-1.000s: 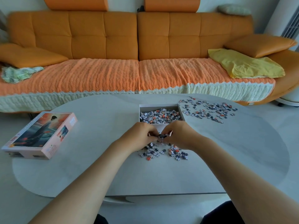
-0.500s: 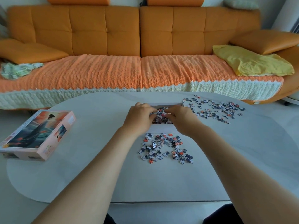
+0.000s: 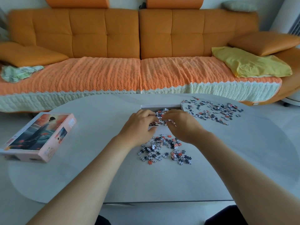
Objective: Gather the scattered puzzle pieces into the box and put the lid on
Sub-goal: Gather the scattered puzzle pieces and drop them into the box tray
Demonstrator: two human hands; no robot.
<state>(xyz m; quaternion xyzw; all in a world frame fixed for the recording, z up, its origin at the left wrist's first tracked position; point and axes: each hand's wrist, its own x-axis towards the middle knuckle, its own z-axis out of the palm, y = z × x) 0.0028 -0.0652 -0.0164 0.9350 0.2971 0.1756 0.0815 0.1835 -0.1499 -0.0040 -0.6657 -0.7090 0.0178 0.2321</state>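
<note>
Well to the left of the shallow white cardboard box (image 3: 160, 106), we see the pink rectangular cardboard lid (image 3: 39, 137). It is printed with a robed figure and lies picture-up on the pale grey rounded table (image 3: 97, 176). Over the box's left half hangs the left hand (image 3: 139, 125), knuckles up, fingers curled down among the boxed pieces (image 3: 159, 112). We cannot tell whether it grips any. The box stands open, partly filled with these small grey, white and orange cardboard bits. Just in front of its near wall lies a loose heap of pieces (image 3: 164, 150). Over the box's right half hangs the right hand (image 3: 183, 125), fingers also curled down, nearly meeting the left hand's. We cannot tell its grasp either. Just beside the box's right wall begins a wider scatter of pieces (image 3: 214, 111), spreading rightward.
</note>
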